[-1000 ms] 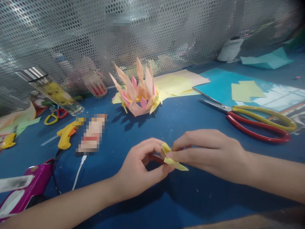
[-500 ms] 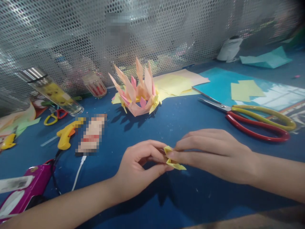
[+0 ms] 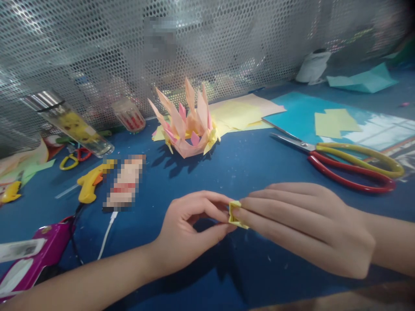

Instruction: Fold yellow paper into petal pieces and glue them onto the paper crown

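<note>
A small folded piece of yellow paper (image 3: 234,214) is held between both hands above the blue tabletop. My left hand (image 3: 191,229) pinches its left edge between thumb and fingers. From the right, my right hand (image 3: 308,224) grips the same piece, its fingertips pressing into the fold and partly covering it. Behind the hands stands a folded-paper crown (image 3: 186,144) with pink and peach points and yellow pieces at its sides.
Large scissors (image 3: 352,164) with red and yellow handles lie at right, beside a blue folder (image 3: 292,114). To the left are a yellow glue gun (image 3: 89,183), a cabled phone (image 3: 125,185), a clear bottle (image 3: 74,125) and a purple box (image 3: 48,246). A perforated metal panel (image 3: 210,47) rises behind.
My right hand has turned and shifted slightly downward. The yellow paper has changed shape between the fingers, with its lower tip pulled in. My left hand stays nearly still.
</note>
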Motion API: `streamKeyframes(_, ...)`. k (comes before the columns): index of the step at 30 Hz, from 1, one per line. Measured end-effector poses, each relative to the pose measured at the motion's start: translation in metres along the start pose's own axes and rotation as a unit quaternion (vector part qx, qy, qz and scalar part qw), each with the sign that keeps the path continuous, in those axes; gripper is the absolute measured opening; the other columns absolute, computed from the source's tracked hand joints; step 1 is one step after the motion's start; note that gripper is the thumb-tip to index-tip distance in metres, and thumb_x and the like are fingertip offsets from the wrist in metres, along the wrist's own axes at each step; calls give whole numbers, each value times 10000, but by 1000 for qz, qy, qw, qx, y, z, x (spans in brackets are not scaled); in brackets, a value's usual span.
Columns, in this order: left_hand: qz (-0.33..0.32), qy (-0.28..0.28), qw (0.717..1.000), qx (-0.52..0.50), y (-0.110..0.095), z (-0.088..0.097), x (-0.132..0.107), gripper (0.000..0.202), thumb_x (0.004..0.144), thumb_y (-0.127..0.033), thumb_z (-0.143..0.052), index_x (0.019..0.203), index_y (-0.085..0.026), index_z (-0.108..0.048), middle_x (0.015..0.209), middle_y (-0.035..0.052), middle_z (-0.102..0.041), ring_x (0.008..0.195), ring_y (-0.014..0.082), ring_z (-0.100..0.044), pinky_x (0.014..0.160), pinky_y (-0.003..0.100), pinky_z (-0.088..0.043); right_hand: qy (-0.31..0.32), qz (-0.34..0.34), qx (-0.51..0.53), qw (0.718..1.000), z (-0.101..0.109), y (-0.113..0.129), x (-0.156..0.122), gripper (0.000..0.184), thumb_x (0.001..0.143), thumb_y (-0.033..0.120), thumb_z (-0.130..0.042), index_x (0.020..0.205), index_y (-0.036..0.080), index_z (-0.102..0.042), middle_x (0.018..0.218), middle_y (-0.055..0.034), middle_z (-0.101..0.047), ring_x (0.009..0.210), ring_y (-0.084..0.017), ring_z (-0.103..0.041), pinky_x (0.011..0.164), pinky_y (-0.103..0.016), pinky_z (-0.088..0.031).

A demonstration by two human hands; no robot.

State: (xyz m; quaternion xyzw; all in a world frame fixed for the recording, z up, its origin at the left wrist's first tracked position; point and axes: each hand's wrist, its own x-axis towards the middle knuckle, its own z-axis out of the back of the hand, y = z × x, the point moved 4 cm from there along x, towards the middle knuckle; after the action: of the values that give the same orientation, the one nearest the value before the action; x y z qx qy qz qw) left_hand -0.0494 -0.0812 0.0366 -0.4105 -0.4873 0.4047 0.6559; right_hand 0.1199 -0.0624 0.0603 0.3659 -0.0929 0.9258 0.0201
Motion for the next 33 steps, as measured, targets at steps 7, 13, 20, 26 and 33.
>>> streamKeyframes(7, -14, -15, 999, 25, -1, 0, 0, 122, 693, -47, -728, 697, -167, -703, 893, 42, -728, 805, 115, -684, 796, 197, -545, 24, 9, -9, 1000, 1, -3, 2, 323, 965, 94, -312, 948, 146, -630, 856, -76, -683, 812, -159, -629, 678, -298, -502)
streamKeyframes(13, 20, 0, 998, -56, 2, -2, 0, 183, 714, -5, -678, 747, -180, -718, 902, 38, -736, 827, 133, -696, 777, 210, -567, -4, -27, -24, 999, 3, -2, 2, 169, 853, 88, -577, 701, 162, -576, 607, -5, -578, 551, -120, -497, 477, -308, -363)
streamKeyframes(20, 37, 6, 997, -65, 2, -1, 2, 171, 662, -73, -772, 767, -177, -686, 952, 49, -724, 877, 156, -680, 814, 244, -557, 18, -1, -30, 999, 0, -6, 1, 249, 953, 120, -398, 847, 164, -618, 680, -38, -607, 629, -147, -524, 565, -317, -420)
streamKeyframes(26, 56, 18, 994, -86, 6, -1, -2, 164, 741, -96, -732, 853, -196, -665, 995, 28, -740, 961, 154, -678, 882, 248, -535, 38, -47, 90, 994, -3, -10, 4, 238, 982, 135, -347, 940, 158, -580, 697, -13, -602, 616, -113, -545, 547, -272, -410)
streamKeyframes(33, 111, 21, 989, -90, 8, -4, -3, 273, 843, -132, -642, 1038, -309, -714, 1089, -52, -713, 1008, 126, -676, 912, 190, -526, 28, -46, -9, 998, 10, -2, 7, 80, 877, 132, -517, 916, 139, -586, 687, -10, -607, 600, -110, -524, 546, -292, -430)
